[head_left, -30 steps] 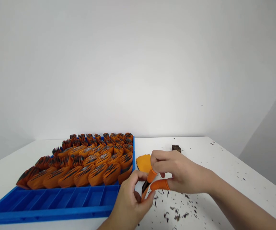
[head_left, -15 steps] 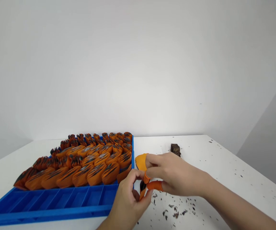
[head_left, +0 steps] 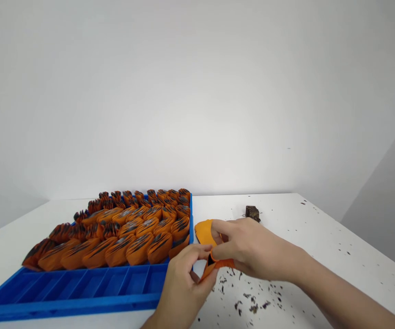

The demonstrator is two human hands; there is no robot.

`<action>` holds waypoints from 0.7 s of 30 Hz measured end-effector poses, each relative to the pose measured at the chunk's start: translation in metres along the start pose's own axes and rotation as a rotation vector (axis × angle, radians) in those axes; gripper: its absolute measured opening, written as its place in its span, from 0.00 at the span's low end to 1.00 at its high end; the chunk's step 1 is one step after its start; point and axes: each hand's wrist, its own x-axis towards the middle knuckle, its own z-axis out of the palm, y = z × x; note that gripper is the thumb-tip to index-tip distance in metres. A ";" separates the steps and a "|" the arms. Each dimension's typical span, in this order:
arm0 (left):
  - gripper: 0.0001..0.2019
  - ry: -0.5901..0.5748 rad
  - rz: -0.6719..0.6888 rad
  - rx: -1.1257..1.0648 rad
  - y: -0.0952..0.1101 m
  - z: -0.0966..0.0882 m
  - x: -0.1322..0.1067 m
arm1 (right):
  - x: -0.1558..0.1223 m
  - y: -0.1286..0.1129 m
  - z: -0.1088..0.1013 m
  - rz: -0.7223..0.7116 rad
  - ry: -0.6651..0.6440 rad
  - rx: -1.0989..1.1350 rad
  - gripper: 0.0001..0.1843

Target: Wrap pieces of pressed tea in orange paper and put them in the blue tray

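Between the thumb and fingers of my left hand is a small folded orange piece, paper- or cloth-like, with a dark hollow inside. My right hand pinches the same piece at its right edge, index finger and thumb at its upper opening. Orange coverings sit on the tips of that hand's thumb and index finger. Just beyond my right fingers is a yellow-orange flat piece; whether they also hold it I cannot tell. Part of the folded piece is hidden by my fingers.
A blue compartment tray stands at left, holding several rows of bundled orange-and-black pieces. Its front row shows bare compartments. A small dark brown ridged block lies behind my right hand. Dark flakes are scattered over the white table.
The folded orange piece has turned and opened out, so its dark hollow faces up more. My right index finger has shifted to its upper edge. The whole view has moved slightly.
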 end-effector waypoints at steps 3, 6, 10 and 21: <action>0.04 0.014 0.055 0.093 -0.001 -0.002 -0.001 | -0.003 0.002 -0.009 0.016 0.036 -0.004 0.06; 0.06 0.028 0.104 0.150 0.000 -0.003 -0.003 | -0.006 0.001 -0.016 0.026 0.053 -0.006 0.09; 0.11 0.022 0.158 0.159 -0.002 -0.001 -0.008 | -0.005 -0.004 -0.017 0.029 0.009 -0.003 0.09; 0.11 -0.038 0.119 0.046 -0.001 0.001 -0.017 | -0.004 0.003 -0.021 0.084 0.068 0.254 0.12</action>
